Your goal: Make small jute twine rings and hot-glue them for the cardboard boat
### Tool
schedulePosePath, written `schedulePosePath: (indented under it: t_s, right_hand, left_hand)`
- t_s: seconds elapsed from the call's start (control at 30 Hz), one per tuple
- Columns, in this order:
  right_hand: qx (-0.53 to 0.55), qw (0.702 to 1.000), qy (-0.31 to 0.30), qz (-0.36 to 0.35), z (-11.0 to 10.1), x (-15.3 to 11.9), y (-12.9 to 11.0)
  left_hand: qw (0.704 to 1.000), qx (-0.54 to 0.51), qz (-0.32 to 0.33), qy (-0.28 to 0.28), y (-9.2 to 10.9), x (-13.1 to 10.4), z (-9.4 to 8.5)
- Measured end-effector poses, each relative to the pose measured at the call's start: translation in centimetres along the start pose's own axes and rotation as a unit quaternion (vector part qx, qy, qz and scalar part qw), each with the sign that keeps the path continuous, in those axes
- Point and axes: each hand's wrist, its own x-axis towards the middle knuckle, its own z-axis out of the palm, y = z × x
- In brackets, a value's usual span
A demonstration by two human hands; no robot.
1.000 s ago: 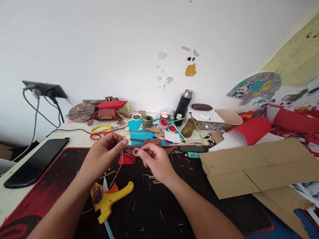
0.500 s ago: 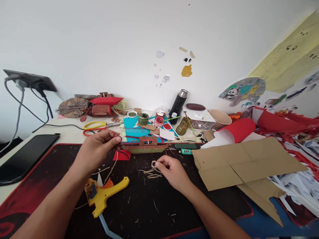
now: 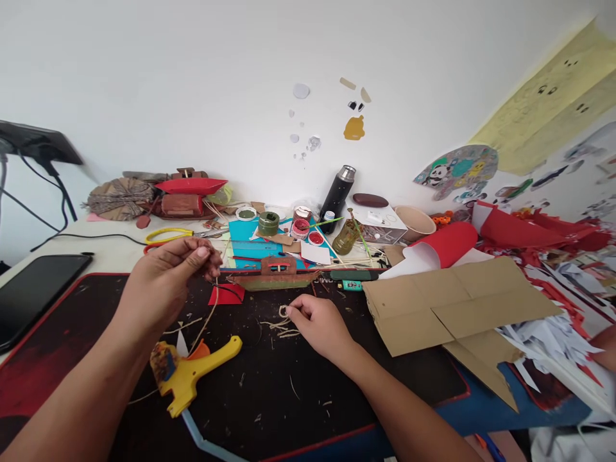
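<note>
Raised at the left of the desk, my left hand (image 3: 166,276) is pinched on a thin tan string (image 3: 208,321) that hangs toward a yellow glue gun (image 3: 197,378). Near the middle, the closed fingertips of my right hand (image 3: 320,324) grip a small loop of twine (image 3: 283,312). Loose twine pieces (image 3: 283,330) lie just below the loop on the dark mat. A small brown and green model boat (image 3: 274,280) rests behind the hands, with a red paper piece (image 3: 226,294) at its left end.
Paint jars (image 3: 268,223), a black thermos (image 3: 338,192) and yellow-handled scissors (image 3: 168,234) stand or lie toward the wall. Cardboard sheets (image 3: 462,301) and paper scraps (image 3: 553,343) cover the right side. A black phone (image 3: 41,292) lies at the left. At the right edge, part of a person's arm shows.
The camera view has shifted, moving the desk objects left and slightly up in the picture. Both hands keep their pinched grips. Part of another person's arm now shows at the right edge.
</note>
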Motion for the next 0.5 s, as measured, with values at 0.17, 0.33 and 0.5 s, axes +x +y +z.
schedulePosePath:
  t_s: [0.17, 0.33, 0.5]
  right_hand:
    - [-0.039, 0.999, -0.013, -0.013, 0.3, 0.3, -1.5]
    - [-0.13, 0.991, -0.014, -0.023, 0.7, 0.9, -2.7]
    - [-0.162, 0.986, -0.011, -0.02, 0.9, 1.1, -2.9]
  left_hand:
    - [0.996, -0.082, 0.033, 0.011, 0.0, 0.1, 0.3]
    - [0.99, -0.129, 0.047, 0.018, 0.4, 0.0, 0.9]
    - [0.989, -0.142, 0.046, 0.022, 0.9, -0.2, 1.3]
